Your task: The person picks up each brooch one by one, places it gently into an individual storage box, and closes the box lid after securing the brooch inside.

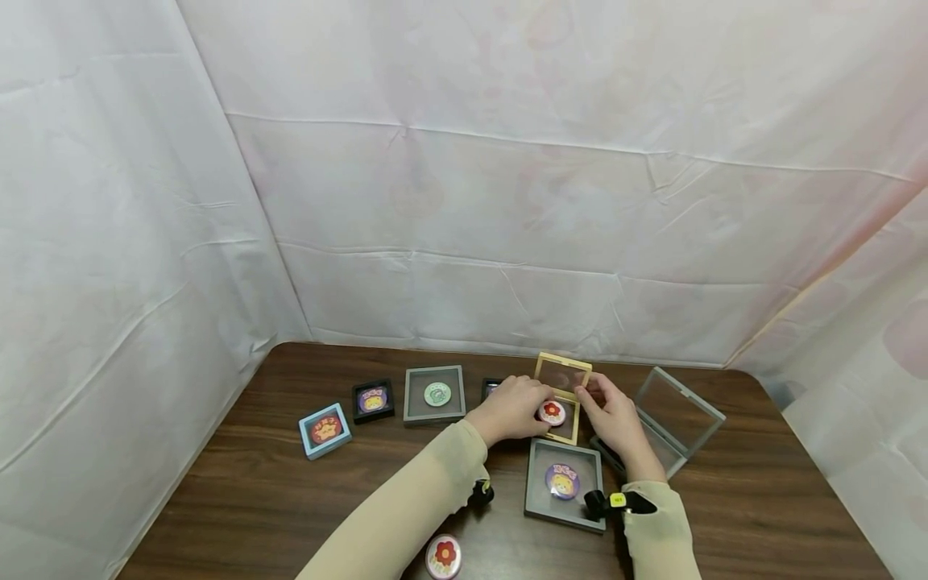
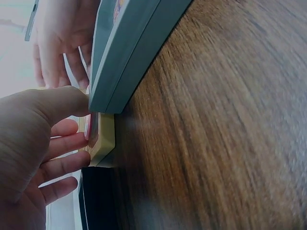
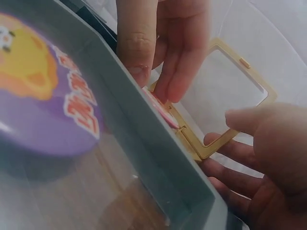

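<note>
My left hand (image 1: 511,409) pinches a round white pin badge with a red flower (image 1: 553,413) by its edge, at the lower half of a small yellow display frame (image 1: 570,430). That frame stands open on its hinge, its clear lid tilted up at the back. My right hand (image 1: 615,415) holds the lid's right side between thumb and fingers, as the right wrist view shows on the lid rim (image 3: 271,91). Just in front lies a grey frame (image 1: 565,519) with a purple bear badge (image 1: 562,482). Whether the flower badge touches the frame's film is hard to tell.
An open grey frame (image 1: 681,419) stands at the right. Leftward are a grey frame with a green badge (image 1: 437,394), a black frame (image 1: 373,401), a blue frame (image 1: 325,431) and a partly hidden dark frame (image 1: 490,387). Another flower badge (image 1: 443,556) lies near the front.
</note>
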A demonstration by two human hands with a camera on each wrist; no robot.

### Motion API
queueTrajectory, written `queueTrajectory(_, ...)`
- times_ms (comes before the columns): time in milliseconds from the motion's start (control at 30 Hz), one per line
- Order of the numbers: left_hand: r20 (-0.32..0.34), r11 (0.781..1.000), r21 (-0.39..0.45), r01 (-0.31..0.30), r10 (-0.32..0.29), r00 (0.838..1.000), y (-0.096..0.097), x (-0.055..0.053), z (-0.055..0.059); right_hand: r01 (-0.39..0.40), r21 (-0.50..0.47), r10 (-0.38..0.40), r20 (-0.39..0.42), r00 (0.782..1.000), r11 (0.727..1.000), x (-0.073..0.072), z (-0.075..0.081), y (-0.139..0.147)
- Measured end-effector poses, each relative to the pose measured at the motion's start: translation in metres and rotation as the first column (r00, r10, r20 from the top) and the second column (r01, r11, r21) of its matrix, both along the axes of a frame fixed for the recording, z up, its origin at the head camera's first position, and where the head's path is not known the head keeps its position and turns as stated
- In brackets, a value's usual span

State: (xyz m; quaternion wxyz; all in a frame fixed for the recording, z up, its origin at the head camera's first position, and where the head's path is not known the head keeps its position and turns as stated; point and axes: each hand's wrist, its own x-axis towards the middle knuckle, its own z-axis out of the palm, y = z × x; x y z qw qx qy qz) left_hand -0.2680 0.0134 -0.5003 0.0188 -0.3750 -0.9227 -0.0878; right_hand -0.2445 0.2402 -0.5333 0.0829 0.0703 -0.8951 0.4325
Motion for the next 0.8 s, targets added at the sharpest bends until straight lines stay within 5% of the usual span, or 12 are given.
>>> queueTrajectory(800,0.033,0.997,0.061,0.047,-0.049,0.998,-0.013,0.009,0.004,0.045,-0.072,-0.033,0.159,0.987,0.996,0.005,0.022,-0.004)
